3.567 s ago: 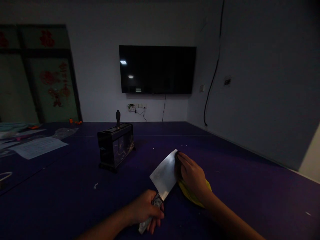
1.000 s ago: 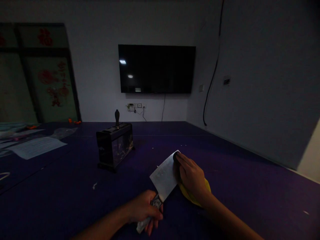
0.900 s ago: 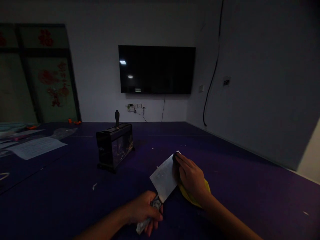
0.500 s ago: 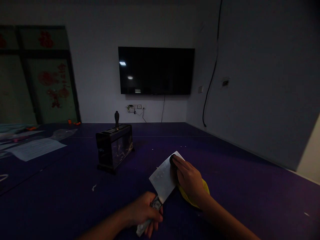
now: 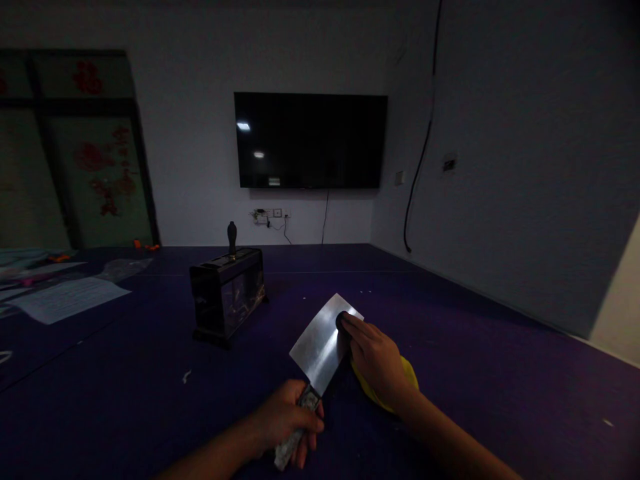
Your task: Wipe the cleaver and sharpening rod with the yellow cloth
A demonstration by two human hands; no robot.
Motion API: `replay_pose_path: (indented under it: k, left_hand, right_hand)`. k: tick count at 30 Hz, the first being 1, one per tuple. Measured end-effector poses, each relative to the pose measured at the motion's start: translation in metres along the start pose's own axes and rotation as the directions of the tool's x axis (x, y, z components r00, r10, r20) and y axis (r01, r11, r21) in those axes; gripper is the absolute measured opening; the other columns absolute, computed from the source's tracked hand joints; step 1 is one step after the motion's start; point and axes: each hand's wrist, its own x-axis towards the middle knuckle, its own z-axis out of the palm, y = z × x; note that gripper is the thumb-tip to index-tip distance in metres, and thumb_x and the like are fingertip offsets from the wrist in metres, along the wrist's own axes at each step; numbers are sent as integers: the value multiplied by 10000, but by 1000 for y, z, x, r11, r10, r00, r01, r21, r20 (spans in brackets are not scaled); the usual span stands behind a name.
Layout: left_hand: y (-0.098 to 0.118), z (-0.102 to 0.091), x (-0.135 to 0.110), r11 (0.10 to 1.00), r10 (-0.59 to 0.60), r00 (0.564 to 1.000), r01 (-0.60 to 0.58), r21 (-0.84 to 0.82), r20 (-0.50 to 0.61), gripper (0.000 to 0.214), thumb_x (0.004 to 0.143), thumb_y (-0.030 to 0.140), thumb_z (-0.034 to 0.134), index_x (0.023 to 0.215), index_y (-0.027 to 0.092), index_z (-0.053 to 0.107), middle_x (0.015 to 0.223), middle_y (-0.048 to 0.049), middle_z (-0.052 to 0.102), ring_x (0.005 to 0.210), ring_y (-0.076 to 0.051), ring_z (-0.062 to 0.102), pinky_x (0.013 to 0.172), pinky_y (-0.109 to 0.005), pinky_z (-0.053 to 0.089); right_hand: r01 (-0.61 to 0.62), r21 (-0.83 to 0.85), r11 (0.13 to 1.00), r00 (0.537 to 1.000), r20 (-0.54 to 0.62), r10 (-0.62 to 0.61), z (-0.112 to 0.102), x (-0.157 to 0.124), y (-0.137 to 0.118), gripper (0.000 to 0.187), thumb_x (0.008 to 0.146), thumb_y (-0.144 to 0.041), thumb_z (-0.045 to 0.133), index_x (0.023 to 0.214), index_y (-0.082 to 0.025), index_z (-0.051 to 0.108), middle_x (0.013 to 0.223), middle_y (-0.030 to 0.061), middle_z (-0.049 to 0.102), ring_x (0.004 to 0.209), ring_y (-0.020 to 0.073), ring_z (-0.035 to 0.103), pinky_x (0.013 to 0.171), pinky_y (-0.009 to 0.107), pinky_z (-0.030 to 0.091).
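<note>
A cleaver [image 5: 320,347] with a broad shiny blade slants up from my left hand [image 5: 287,417], whose fingers are wrapped round its grey mottled handle. My right hand [image 5: 377,360] rests over the far part of the blade, holding a small dark rounded object [image 5: 341,320] against the face; most of that object is hidden by the fingers. Beneath my right wrist lies a yellow thing [image 5: 409,373], largely covered, so I cannot tell its kind. Farther left stands a black knife block [image 5: 243,300] with clear sides and one dark handle [image 5: 232,237] sticking up from its top.
The purple tabletop [image 5: 150,387] carries small white scraps [image 5: 187,377]. Printed paper [image 5: 70,298] and clear plastic [image 5: 123,269] lie at the left. Beyond are a wall-mounted television [image 5: 310,140] and a hanging black cable [image 5: 420,173] by the right wall.
The cleaver's blade has tilted and shifted slightly up and left, now catching a bright reflection. My right hand and the dark object have moved slightly left with it; both grips look the same.
</note>
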Motion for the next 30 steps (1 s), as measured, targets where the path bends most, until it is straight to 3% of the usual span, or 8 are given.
replay_pose_path:
  k: [17,30]
  left_hand:
    - [2,0,1,995,40,998,-44,-85,-52,298,529,227,553,803,155,461,457,30,552,273,-115,455,272,-171,294]
    - [6,-3,-1,999,11,1000,-10,-39,29,273,543,218,558,788,161,453,453,43,548,286,-110,465,310,-170,302]
  right_hand:
    - [-13,-25,1000,999,44,14,3,-2,4,389,777,-61,378,1061,-159,625,1127,73,612,946,192,607,817,321,499]
    - [1,17,1000,998,60,-2,6,-3,2,366,772,-85,407,1043,-170,638,1132,61,611,898,190,622,778,296,510]
